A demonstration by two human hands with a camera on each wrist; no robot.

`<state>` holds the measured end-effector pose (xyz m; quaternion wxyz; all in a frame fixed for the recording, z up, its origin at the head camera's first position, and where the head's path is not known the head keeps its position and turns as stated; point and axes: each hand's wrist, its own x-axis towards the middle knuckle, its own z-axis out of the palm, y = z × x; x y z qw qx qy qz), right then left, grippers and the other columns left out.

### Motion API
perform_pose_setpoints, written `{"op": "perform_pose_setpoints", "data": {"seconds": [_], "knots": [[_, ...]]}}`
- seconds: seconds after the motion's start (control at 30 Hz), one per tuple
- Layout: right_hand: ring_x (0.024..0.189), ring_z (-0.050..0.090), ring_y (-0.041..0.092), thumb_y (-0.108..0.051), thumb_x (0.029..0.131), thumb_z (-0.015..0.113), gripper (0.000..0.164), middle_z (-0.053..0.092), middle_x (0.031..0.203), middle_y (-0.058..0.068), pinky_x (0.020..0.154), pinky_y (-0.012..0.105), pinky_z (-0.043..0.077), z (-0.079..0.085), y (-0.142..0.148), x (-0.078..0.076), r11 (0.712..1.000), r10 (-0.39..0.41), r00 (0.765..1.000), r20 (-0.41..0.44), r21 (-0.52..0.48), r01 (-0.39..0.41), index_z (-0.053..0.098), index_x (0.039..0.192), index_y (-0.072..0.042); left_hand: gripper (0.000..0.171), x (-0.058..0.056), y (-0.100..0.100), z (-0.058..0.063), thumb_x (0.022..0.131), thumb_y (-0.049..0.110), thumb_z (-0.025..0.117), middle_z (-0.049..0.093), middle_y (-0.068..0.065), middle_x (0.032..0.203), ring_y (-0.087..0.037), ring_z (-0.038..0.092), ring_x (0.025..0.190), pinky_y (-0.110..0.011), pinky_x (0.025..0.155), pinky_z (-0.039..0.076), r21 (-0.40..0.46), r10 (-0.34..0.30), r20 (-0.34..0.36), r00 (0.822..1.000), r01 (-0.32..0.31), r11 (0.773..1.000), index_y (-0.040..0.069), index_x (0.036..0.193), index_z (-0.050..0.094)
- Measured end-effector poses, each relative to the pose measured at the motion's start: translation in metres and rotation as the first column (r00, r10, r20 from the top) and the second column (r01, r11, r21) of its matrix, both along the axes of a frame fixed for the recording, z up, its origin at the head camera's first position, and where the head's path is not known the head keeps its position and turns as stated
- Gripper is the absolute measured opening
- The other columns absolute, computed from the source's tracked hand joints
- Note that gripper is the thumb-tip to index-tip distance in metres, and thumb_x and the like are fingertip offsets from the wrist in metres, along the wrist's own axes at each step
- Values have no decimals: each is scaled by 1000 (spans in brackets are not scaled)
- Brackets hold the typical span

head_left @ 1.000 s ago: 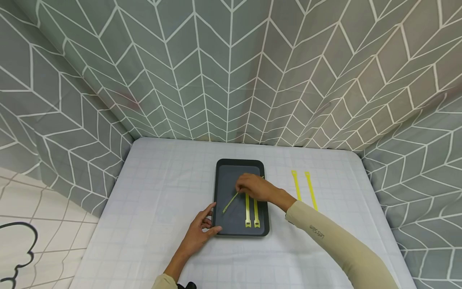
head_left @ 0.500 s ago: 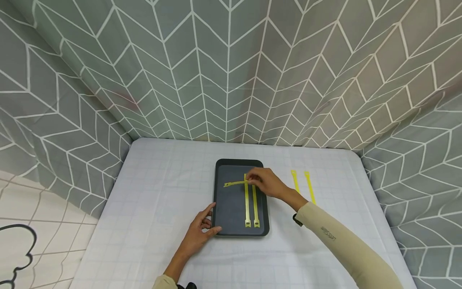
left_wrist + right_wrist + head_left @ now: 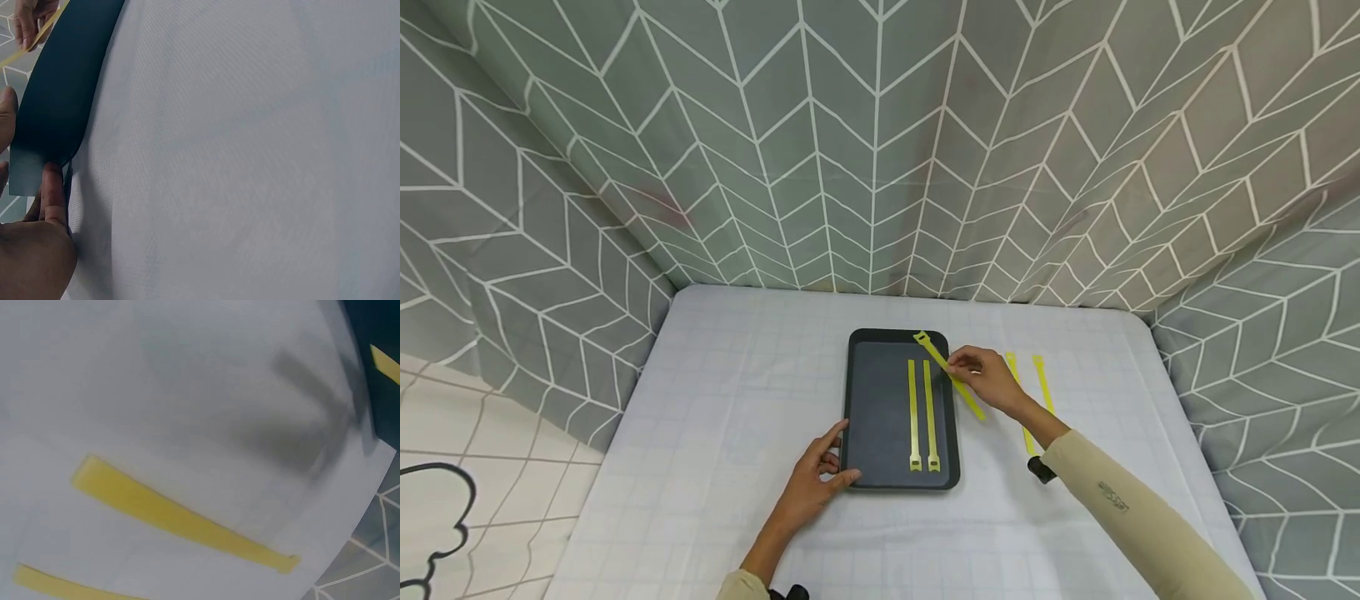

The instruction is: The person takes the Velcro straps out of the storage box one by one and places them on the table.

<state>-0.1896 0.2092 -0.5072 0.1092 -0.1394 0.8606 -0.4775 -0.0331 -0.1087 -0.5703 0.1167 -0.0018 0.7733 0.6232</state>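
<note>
We see the right hand (image 3: 988,382) pinching a yellow strap (image 3: 934,352) near mid-length between thumb and fingertips, probably because that balances a limp strip; it slants across the tray's right rim, slotted end above the far corner. The left hand (image 3: 812,483), thumb and forefinger spread, rests against the near left corner of the tray (image 3: 880,454), we judge to steady it. Inside, two matching straps (image 3: 913,417) lie parallel, as if kept in order. Two more straps (image 3: 1044,383) lie to the right on the cloth (image 3: 737,375). We note flat strips, a smooth, dark, round-cornered tray and faintly checked, finely textured fabric.
</note>
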Motion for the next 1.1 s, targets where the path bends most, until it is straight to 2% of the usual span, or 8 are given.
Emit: {"op": "perform_pose_setpoints", "data": {"seconds": [0.17, 0.27, 0.4, 0.5, 0.63, 0.9, 1.1], "knots": [[87, 69, 24, -10, 97, 67, 20, 68, 100, 21, 81, 47, 58, -5, 12, 3, 997, -74, 990, 123, -26, 77, 66, 110, 6, 82, 0, -1, 0, 86, 22, 81, 49, -9, 133, -17, 47, 98, -26, 88, 47, -13, -25, 11, 1000, 25, 1000, 28, 155, 39], [85, 69, 20, -8, 97, 66, 21, 68, 100, 22, 82, 45, 59, -8, 16, 4, 993, -106, 980, 167, -28, 112, 64, 110, 8, 82, 1, 0, 0, 85, 23, 81, 50, -10, 133, -18, 47, 98, -26, 89, 47, -17, -24, 4, 1000, 24, 1000, 29, 155, 39], [89, 70, 26, -6, 97, 65, 22, 69, 102, 25, 82, 42, 59, -7, 18, 4, 986, -158, 966, 207, -21, 165, 63, 112, 10, 81, -1, 0, 1, 85, 21, 81, 50, -9, 133, -18, 47, 98, -28, 88, 48, 1, -7, 7, 1000, 7, 1000, 31, 154, 40], [90, 71, 29, -5, 96, 66, 23, 69, 101, 25, 80, 37, 60, -11, 22, 6, 978, -203, 954, 221, -8, 210, 63, 112, 11, 82, -1, 0, 1, 84, 19, 82, 50, -7, 132, -18, 47, 98, -26, 88, 47, 9, -2, 24, 1000, 1, 1000, 33, 154, 40], [87, 71, 22, -4, 94, 68, 23, 69, 98, 21, 74, 27, 59, -19, 28, 9, 963, -265, 938, 224, 5, 271, 63, 111, 11, 82, -2, -1, 1, 84, 20, 82, 51, -8, 131, -17, 48, 97, -25, 88, 48, -2, -7, 12, 1000, 7, 1000, 31, 154, 40], [76, 69, 9, -7, 94, 69, 23, 73, 97, 19, 70, 26, 59, -25, 38, 14, 930, -365, 906, 216, 116, 347, 67, 110, 9, 80, -1, 0, 3, 84, 18, 81, 51, -9, 131, -18, 48, 98, -28, 88, 48, 6, -2, 6, 1000, 2, 1000, 27, 153, 42], [80, 71, 15, -7, 94, 68, 23, 72, 98, 20, 71, 25, 59, -26, 42, 19, 919, -395, 892, 220, 114, 379, 68, 111, 10, 79, -1, -1, 6, 84, 17, 81, 52, -8, 131, -19, 48, 98, -30, 89, 48, 5, 10, 23, 1000, -10, 1000, 31, 152, 43]]}}
